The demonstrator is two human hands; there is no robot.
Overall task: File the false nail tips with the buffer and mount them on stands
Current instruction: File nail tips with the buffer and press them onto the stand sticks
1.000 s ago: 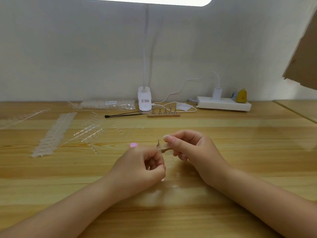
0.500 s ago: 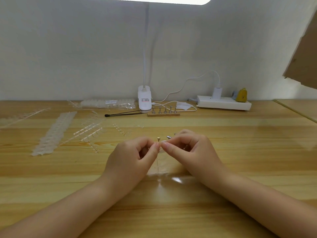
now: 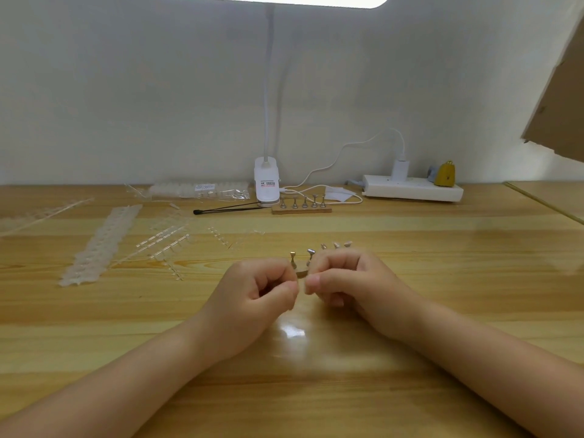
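While both hands, left hand (image 3: 252, 298) and right hand (image 3: 350, 279), pinched at a barely visible nail tip, mounting on the stand (image 3: 293, 259) at 12 o'clock seemingly came next.

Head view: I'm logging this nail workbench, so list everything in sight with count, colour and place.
Near stand row: one, metal pegs, behind the hands, partly hidden.
Far stand row: one, five pegs on wooden base, by the lamp.
Nail tip strips: several, clear, table left.
Nail tip bag: one, clear, back left.
Black tool: one, left of far row.
Lamp: one, white, back centre.
Power strip: one, white, back right.
Table: wooden.
Left hand: fingers curled.
Right hand: fingers curled.
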